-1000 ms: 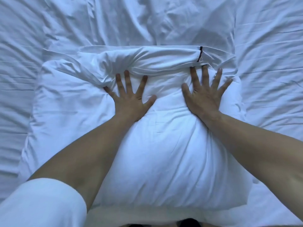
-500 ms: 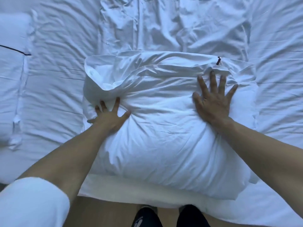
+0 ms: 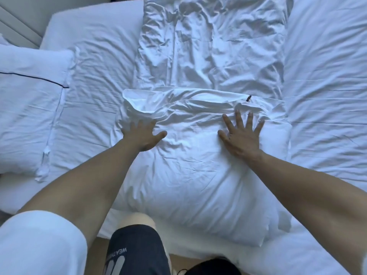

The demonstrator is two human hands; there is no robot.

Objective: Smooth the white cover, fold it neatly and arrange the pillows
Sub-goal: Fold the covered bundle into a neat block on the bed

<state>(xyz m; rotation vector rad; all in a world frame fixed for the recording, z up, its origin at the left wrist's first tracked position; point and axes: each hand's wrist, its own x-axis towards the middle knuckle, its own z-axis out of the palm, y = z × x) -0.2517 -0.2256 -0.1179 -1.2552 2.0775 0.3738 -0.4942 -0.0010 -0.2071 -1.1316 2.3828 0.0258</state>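
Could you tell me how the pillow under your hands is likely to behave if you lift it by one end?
The pillow would probably sag, since it dents under the right hand. It looks puffy, so likely light for its size. Its loose flap by the left hand would probably flop.

A single view, from a wide-angle camera on the person's head, looks forward and steeply down over the bed edge. It sits close: both forearms run up from the bottom corners, ending at the left hand (image 3: 142, 135) and right hand (image 3: 241, 135) near mid-frame, spread flat on a white pillow (image 3: 190, 185). Beyond the hands the rumpled white cover (image 3: 214, 46) fills the top. Left of the left hand lies a second pillow with dark piping (image 3: 29, 108). Nearer than the hands, the person's dark shorts (image 3: 137, 253) mark the bottom edge. Wide-angle bending curves the frame's sides.
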